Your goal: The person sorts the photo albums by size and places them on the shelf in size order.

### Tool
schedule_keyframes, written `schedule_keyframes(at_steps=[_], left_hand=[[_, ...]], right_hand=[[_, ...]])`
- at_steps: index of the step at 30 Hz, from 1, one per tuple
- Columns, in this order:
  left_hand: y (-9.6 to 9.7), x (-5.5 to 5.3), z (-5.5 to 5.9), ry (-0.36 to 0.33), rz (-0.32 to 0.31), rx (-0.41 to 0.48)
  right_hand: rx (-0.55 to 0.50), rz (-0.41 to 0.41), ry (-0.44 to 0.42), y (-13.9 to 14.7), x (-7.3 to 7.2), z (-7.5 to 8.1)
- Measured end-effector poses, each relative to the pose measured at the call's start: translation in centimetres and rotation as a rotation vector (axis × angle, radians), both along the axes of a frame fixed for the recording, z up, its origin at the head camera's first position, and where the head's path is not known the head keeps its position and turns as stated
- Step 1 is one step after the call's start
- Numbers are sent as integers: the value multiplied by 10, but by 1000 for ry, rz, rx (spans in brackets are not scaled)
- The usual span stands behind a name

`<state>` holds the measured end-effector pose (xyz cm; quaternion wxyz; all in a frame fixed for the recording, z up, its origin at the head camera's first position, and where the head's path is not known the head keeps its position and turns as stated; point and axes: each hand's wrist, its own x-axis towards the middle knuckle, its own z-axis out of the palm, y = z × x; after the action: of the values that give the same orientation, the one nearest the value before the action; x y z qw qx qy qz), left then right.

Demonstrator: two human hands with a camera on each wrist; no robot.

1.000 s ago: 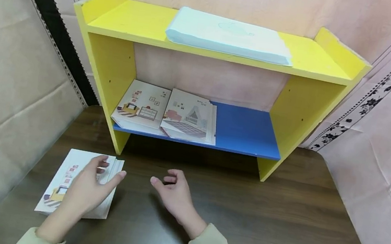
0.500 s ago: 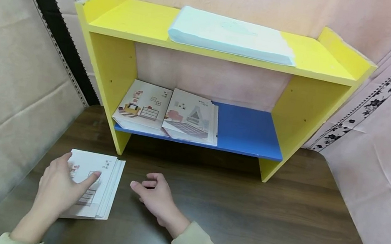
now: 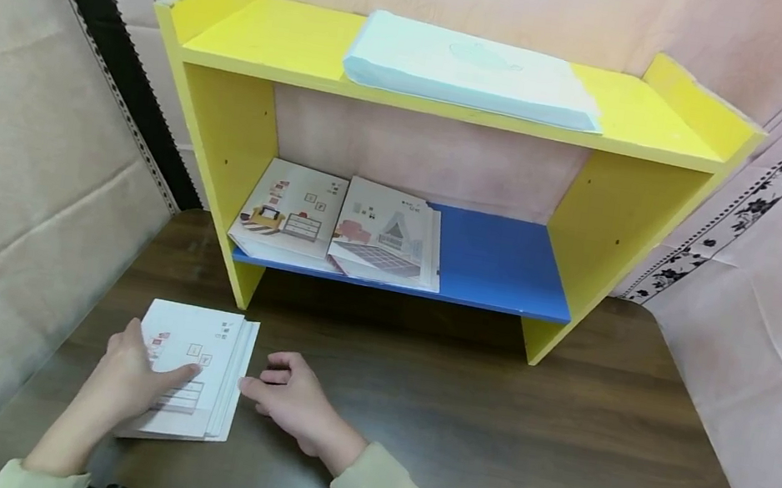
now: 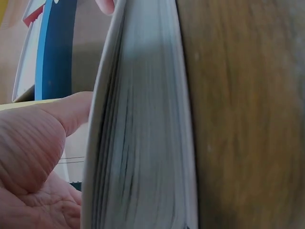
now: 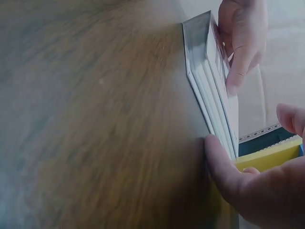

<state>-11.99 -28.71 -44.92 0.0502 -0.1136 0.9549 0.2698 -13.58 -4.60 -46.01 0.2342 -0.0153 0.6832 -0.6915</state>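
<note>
A thick white book [image 3: 215, 353] with small printed drawings lies on the brown table at the front left. Its page edges [image 4: 143, 124] fill the left wrist view. At the book's left side, my left hand [image 3: 126, 377] lays its thumb on the cover and bends its fingers at the edge, partly hidden. My right hand [image 3: 295, 403] is by the right edge, its thumb tip at or touching the stepped leaves. In the right wrist view the right thumb [image 5: 221, 164] reaches the book's near corner, fingers loosely bent.
A yellow shelf [image 3: 221, 160] stands behind the hands. On its blue board [image 3: 502, 261] lie two white books, a left one [image 3: 289, 212] and a right one [image 3: 392, 236]. A pale blue folded packet [image 3: 477, 71] rests on top. Light cloth hangs around.
My left hand has moved off the middle of the cover to the book's left side. My right hand has moved leftward to the right edge. The book stays on the table.
</note>
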Motion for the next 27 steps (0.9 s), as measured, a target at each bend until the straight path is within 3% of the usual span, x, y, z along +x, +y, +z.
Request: schedule_keyframes(at_steps=[7, 13, 22, 27], left_hand=[[9, -4, 3, -71, -31, 55], [9, -3, 0, -44, -48, 89], [17, 3, 0, 42, -68, 158], [28, 6, 4, 63, -100, 241]], right_hand=[[-35, -10, -117, -6, -5, 5], [-48, -48, -203, -7, -7, 12], [63, -48, -190, -1, -9, 14], [83, -23, -125, 3, -10, 15]])
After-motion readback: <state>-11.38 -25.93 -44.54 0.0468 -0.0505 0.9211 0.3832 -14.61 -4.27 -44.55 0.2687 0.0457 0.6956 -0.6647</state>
